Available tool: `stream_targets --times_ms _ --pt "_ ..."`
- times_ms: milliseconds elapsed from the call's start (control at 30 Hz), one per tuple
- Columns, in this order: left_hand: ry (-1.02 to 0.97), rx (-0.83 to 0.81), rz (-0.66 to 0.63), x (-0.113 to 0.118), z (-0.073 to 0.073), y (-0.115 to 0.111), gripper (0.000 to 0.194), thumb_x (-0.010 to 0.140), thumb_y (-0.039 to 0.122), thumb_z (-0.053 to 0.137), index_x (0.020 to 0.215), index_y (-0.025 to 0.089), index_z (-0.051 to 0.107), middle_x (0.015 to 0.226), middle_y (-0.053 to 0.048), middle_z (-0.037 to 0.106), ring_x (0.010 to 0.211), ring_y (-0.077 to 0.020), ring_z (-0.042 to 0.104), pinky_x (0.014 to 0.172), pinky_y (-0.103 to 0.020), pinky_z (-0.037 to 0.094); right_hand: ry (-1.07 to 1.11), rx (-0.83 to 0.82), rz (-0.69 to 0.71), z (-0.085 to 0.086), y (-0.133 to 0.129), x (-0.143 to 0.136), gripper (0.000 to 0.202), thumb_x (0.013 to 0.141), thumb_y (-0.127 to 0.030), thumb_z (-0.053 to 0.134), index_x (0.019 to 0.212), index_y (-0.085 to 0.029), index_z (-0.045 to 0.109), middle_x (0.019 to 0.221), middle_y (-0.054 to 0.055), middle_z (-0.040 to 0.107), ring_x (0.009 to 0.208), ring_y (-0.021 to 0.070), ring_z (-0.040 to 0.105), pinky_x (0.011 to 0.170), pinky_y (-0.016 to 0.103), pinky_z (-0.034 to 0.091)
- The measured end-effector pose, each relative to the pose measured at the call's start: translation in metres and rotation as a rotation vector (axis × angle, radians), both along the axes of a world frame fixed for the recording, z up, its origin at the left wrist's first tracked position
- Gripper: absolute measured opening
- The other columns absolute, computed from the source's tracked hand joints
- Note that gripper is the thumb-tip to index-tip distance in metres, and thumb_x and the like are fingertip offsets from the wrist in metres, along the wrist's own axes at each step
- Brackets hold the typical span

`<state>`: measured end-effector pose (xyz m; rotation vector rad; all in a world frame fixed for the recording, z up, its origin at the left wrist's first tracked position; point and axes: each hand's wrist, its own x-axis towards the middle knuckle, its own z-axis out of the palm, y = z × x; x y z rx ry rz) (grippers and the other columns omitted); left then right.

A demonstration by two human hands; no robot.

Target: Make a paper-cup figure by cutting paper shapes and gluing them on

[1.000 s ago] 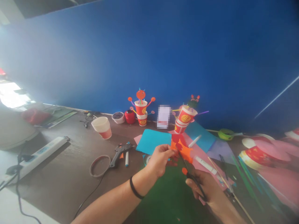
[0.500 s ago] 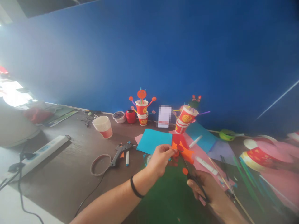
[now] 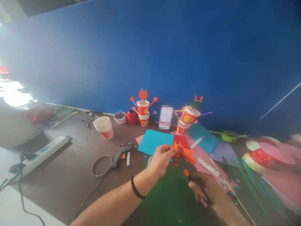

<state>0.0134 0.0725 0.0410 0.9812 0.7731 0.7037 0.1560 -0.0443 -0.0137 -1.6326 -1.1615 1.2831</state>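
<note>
Between the thumb and fingers of my left hand is a piece of orange paper. My right hand is wrapped round the handles of dark scissors, whose blades point up-left at the paper. Whether the blades are parted I cannot tell. A larger orange paper scrap lies just beyond the blades, and a small orange disc shows beside the scissors. Under both hands spreads a green sheet. Blue paper lies behind my left hand, and a tape roll is partly hidden by it.
A glue gun with its cord and a ring of tape lie left. Paper cups stand behind them. Two decorated cup figures are near the blue wall. A power strip is far left; markers and straws lie right.
Very little differs. Both hands, the orange paper and the scissors hold nearly the same place, with only a slight shift of the whole view.
</note>
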Motion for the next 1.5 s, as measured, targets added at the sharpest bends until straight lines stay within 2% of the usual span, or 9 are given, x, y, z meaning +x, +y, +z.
stream_targets --times_ms 167,333,567,700,1067,1233,1500 --pt "0.024 0.052 -0.035 -0.0004 0.0016 -0.0008 0.023 0.064 0.032 0.065 0.063 0.013 0.052 0.061 -0.001 0.056 0.05 -0.0084 0.052 0.045 -0.02 0.043 0.019 -0.006 -0.009 0.0064 0.0018 -0.0019 0.038 0.066 -0.052 0.068 0.07 -0.018 0.05 0.043 -0.007 0.047 0.032 0.0057 0.037 0.034 0.019 0.027" --pt "0.059 0.068 -0.081 -0.0018 0.0029 0.0 0.024 0.063 0.033 0.066 0.064 0.012 0.055 0.064 -0.002 0.059 0.05 -0.0083 0.053 0.047 -0.021 0.043 -0.001 -0.032 -0.062 -0.0003 0.0029 -0.0019 0.038 0.065 -0.053 0.067 0.07 -0.018 0.052 0.041 -0.008 0.044 0.033 0.0073 0.04 0.032 0.019 0.027" --pt "0.087 0.076 -0.134 -0.0027 0.0028 0.0008 0.027 0.058 0.035 0.07 0.068 0.012 0.059 0.063 -0.002 0.059 0.053 -0.0094 0.053 0.049 -0.022 0.043 -0.013 -0.036 -0.031 0.0041 0.0021 0.0004 0.043 0.063 -0.057 0.067 0.069 -0.019 0.049 0.037 -0.007 0.046 0.029 0.0075 0.037 0.031 0.019 0.026" --pt "0.07 0.077 -0.139 -0.0023 0.0023 0.0013 0.025 0.06 0.034 0.068 0.066 0.012 0.058 0.062 -0.002 0.059 0.052 -0.0093 0.052 0.048 -0.021 0.042 -0.035 -0.043 -0.035 0.0067 0.0017 0.0002 0.039 0.066 -0.053 0.067 0.069 -0.019 0.049 0.038 -0.008 0.047 0.03 0.0068 0.037 0.033 0.02 0.028" --pt "0.061 0.056 -0.124 -0.0023 0.002 0.0008 0.021 0.061 0.03 0.066 0.068 0.012 0.058 0.062 -0.001 0.06 0.052 -0.0089 0.054 0.049 -0.021 0.043 -0.007 -0.031 -0.024 0.0082 0.0014 -0.0005 0.042 0.064 -0.056 0.068 0.067 -0.019 0.049 0.038 -0.007 0.047 0.03 0.0072 0.037 0.034 0.02 0.027" --pt "0.065 0.054 -0.12 -0.0021 0.0019 0.0014 0.02 0.061 0.029 0.066 0.067 0.012 0.057 0.062 -0.002 0.06 0.051 -0.0089 0.053 0.048 -0.021 0.043 -0.021 -0.027 -0.026 0.0039 0.0016 0.0008 0.038 0.067 -0.052 0.067 0.066 -0.019 0.048 0.037 -0.007 0.047 0.03 0.0067 0.037 0.033 0.019 0.027" --pt "0.071 0.059 -0.115 -0.002 0.0023 0.0008 0.021 0.061 0.03 0.066 0.066 0.013 0.057 0.062 -0.002 0.06 0.051 -0.009 0.053 0.049 -0.021 0.043 -0.014 -0.06 -0.047 0.0041 0.0019 0.0004 0.039 0.064 -0.053 0.068 0.067 -0.019 0.049 0.037 -0.007 0.046 0.03 0.007 0.037 0.032 0.019 0.027"
